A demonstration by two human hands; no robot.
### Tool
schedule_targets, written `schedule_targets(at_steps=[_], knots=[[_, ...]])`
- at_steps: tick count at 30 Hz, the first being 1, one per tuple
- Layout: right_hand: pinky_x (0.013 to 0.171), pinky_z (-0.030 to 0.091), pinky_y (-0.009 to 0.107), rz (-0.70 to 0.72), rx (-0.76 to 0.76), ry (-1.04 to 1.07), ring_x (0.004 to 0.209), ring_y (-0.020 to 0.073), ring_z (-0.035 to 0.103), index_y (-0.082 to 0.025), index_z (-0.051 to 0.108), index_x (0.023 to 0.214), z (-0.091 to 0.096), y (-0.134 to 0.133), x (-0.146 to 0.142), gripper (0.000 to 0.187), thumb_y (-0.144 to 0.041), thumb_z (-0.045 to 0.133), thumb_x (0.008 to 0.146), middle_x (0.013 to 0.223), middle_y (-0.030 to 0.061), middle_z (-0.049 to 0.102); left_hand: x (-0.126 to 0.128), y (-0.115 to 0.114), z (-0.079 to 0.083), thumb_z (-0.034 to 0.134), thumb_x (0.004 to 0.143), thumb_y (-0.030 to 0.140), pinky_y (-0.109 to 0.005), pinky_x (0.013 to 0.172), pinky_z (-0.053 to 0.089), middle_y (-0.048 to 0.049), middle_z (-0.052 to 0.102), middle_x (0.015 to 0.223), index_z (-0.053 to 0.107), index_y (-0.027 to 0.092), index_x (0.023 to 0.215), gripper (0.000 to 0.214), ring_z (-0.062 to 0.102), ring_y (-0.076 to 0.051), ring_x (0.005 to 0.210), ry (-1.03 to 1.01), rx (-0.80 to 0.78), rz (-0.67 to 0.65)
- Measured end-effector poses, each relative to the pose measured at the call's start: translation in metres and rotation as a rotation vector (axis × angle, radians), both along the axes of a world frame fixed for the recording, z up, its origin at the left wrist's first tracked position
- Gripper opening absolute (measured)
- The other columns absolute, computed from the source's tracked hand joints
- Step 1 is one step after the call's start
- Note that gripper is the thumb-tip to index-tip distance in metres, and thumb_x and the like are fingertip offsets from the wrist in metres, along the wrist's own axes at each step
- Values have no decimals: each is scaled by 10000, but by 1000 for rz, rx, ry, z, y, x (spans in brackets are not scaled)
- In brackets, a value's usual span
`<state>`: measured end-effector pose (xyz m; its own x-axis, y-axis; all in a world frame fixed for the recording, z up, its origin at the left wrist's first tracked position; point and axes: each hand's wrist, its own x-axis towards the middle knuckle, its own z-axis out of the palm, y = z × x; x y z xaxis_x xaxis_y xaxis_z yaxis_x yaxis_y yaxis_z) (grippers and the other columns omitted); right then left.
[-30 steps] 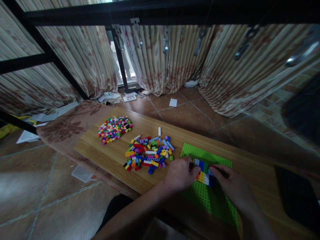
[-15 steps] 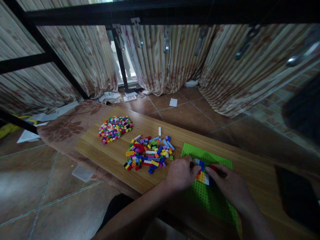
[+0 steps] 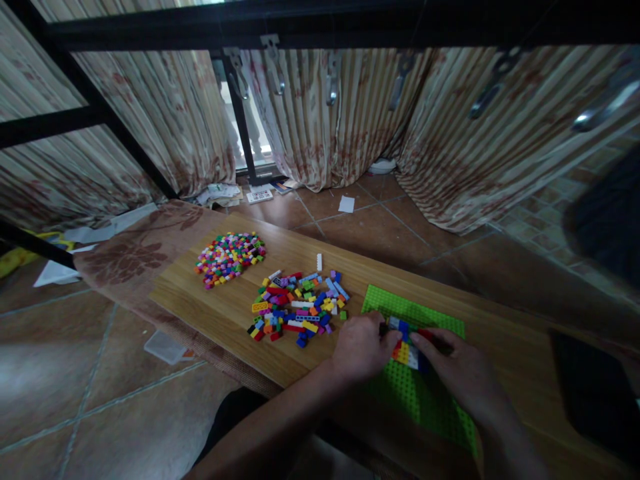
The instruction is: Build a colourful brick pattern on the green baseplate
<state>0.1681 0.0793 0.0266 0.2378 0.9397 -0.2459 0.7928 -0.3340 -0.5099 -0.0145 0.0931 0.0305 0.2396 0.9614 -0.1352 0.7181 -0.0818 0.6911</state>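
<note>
On the green baseplate [image 3: 415,393] lies a block of joined toy bricks [image 3: 406,353] in blue, yellow, orange, white and red. From its left side my left hand [image 3: 361,343] grips it, thumb against the bricks and fingers curled behind. My right hand [image 3: 453,363] closes on the opposite side, its thumb on the bricks and a red brick [image 3: 427,333] showing by its fingers. Both hands hide parts of the block. Left of the baseplate spreads a loose heap of larger bricks [image 3: 300,303], and a white brick [image 3: 319,261] stands apart behind it.
Farther left on the wooden table [image 3: 220,320] is a pile of small coloured pieces [image 3: 230,259]. A dark flat object [image 3: 595,393] lies at the right end. Behind the table are a tiled floor, a white paper [image 3: 347,205] and striped curtains [image 3: 325,127].
</note>
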Motion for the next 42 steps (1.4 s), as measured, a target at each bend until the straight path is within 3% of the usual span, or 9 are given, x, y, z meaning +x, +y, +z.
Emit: schedule_targets(at_steps=[5, 22, 33, 42], knots=[[684, 475, 376, 11, 9, -16, 754, 270, 669, -200, 691, 1010, -2, 0, 2, 590, -691, 504, 740, 859, 81, 734, 0, 0, 3, 506, 868, 428, -290, 671, 484, -73, 695, 791, 638, 181, 873, 280, 658, -217, 748, -16, -5, 9], [683, 477, 380, -1, -5, -26, 775, 281, 674, -204, 701, 992, -2, 0, 2, 578, -684, 506, 736, 847, 84, 735, -4, 0, 11, 428, 895, 341, -284, 710, 516, -66, 696, 814, 615, 177, 857, 252, 654, -189, 746, -15, -14, -52], [639, 475, 382, 6, -20, -35, 692, 274, 665, -202, 700, 1012, -4, 0, 4, 617, -712, 493, 733, 755, 77, 723, -3, 0, 7, 427, 889, 350, -306, 715, 525, -75, 697, 814, 616, 176, 856, 259, 664, -212, 769, -10, 3, -39], [685, 486, 395, 0, -43, -35, 781, 295, 678, -217, 699, 1001, -4, 1, 5, 599, -709, 502, 721, 833, 78, 736, -3, -1, 7, 417, 885, 351, -311, 715, 533, -79, 703, 826, 621, 174, 862, 271, 664, -211, 753, -17, -10, -35]])
